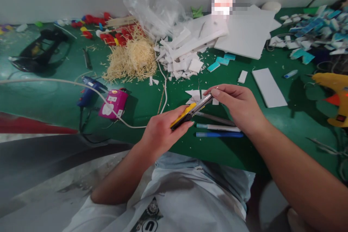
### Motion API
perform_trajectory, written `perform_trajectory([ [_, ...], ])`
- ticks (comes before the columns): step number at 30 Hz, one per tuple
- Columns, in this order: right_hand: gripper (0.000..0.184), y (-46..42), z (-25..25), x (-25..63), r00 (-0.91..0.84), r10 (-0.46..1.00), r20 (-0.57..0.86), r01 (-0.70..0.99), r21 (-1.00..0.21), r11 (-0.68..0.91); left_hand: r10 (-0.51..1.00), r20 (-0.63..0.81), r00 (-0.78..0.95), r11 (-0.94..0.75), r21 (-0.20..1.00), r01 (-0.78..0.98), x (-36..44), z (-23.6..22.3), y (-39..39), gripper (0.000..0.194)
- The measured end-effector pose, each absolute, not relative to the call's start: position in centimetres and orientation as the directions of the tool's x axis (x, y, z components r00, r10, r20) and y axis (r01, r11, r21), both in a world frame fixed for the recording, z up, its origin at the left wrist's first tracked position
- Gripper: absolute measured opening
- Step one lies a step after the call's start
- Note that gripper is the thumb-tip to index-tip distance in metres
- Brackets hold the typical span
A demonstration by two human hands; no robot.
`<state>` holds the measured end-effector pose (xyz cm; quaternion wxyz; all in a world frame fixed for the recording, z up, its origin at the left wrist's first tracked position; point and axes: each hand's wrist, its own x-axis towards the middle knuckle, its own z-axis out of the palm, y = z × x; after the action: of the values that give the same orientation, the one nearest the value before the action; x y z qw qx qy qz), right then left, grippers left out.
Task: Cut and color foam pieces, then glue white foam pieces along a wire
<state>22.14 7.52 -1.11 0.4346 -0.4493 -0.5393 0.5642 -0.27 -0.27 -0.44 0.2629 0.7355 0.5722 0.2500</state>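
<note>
My left hand [163, 127] is closed round the yellow and black handle of a utility knife [187, 115]. The knife points up and to the right, above the green table. At its metal front end, my right hand [236, 103] pinches with thumb and fingers; how far the blade is out I cannot make out. Below the knife lie a white pen with a light blue tip [217, 127] and a blue pen [220, 135]. A grey rod [214, 118] is partly hidden by my right hand. White foam scraps [193, 96] lie just behind the knife.
Behind my hands are a wood-shaving heap [133, 59], broken white foam [182, 61] and white sheets [244, 32]. A pink power adapter [113, 104], a blue glue gun [88, 88] and a cable [67, 80] are left; a white strip [269, 87] and yellow glue gun [333, 92] right.
</note>
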Motion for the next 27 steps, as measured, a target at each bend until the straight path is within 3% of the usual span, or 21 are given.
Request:
perform_trajectory([
  [12,0.041,7.8,-1.3,22.2,-0.251,0.965,-0.076,-0.091,-0.991,-0.102,0.983,0.023,0.182,-0.142,0.721,0.678,-0.5,-0.4,0.1,0.038],
  [17,0.043,8.0,-1.2,22.6,-0.268,0.959,-0.092,-0.143,-0.98,-0.135,0.978,-0.017,0.209,-0.144,0.667,0.731,-0.6,-0.3,0.9,0.041],
  [20,0.048,8.2,-0.9,22.9,-0.288,0.95,-0.125,-0.136,-0.976,-0.17,0.952,-0.005,0.307,-0.252,0.56,0.79,-0.5,0.1,2.0,0.035],
  [23,0.058,8.4,-0.8,23.3,-0.249,0.959,-0.137,-0.155,-0.972,-0.179,0.928,0.005,0.371,-0.347,0.368,0.863,0.3,1.0,3.6,0.027],
  [27,0.053,8.7,-0.8,23.6,-0.169,0.978,-0.126,-0.192,-0.969,-0.158,0.948,-0.087,0.308,-0.299,0.099,0.949,2.0,2.7,5.8,0.03],
])
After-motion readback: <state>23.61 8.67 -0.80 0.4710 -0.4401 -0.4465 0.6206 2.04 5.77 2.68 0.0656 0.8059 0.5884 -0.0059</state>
